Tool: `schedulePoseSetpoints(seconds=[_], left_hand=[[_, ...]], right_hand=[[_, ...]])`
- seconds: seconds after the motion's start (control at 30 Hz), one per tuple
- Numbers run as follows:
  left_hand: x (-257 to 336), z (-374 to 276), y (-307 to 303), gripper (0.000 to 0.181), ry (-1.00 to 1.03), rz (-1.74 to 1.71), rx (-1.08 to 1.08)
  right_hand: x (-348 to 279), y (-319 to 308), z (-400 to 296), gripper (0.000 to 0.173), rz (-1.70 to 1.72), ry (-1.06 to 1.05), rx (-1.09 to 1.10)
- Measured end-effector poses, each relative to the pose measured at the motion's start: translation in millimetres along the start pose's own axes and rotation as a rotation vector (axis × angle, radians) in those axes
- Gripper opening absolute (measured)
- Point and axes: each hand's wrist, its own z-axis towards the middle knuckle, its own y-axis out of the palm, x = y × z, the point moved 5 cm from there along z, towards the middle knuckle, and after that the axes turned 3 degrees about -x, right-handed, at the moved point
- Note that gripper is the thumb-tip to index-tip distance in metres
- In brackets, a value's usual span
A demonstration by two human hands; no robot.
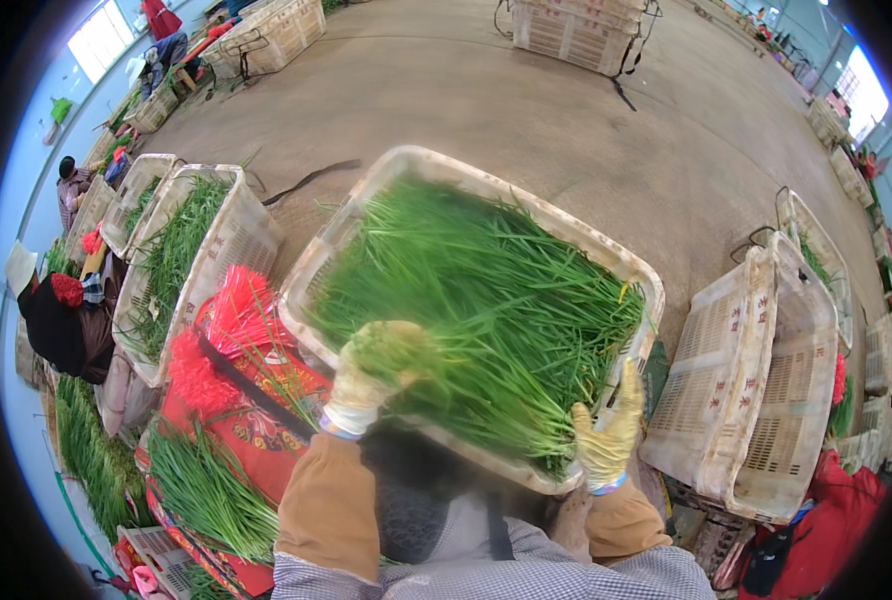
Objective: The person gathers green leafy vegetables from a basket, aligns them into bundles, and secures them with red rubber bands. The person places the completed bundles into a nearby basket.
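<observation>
Before me is a white plastic crate (416, 157), filled with long green leaves that look like chives (521, 262). My left hand (382, 360), in a yellowish glove, is over the crate's near left side. Its fingers are closed around a bunch of chives (401, 255), blurred by motion. At the near right corner is my right hand (608, 431), gloved too, with thumb and fingers apart and nothing visibly held. It lies against or very close to the crate's rim; contact is hard to tell. Pale stem ends in the crate point towards it.
To my left, a red patterned cloth (266, 465) with red tassels bears a loose chive pile (213, 487). Beyond stand filled crates (213, 225) and a person in dark clothes (63, 322). Crates tipped on their sides (716, 375) are at right. A strap (311, 180) lies on the floor.
</observation>
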Motion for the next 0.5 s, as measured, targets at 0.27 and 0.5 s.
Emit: schedulePoseSetpoints(seconds=[0.27,0.5], left_hand=[[23,-7,62,0.064,-0.103,-0.225,-0.062],[-36,-49,68,0.052,-0.387,-0.778,0.144]], right_hand=[[-122,120,64,0.101,0.823,-0.264,-0.900],[-133,154,34,0.051,0.997,0.036,-0.990]])
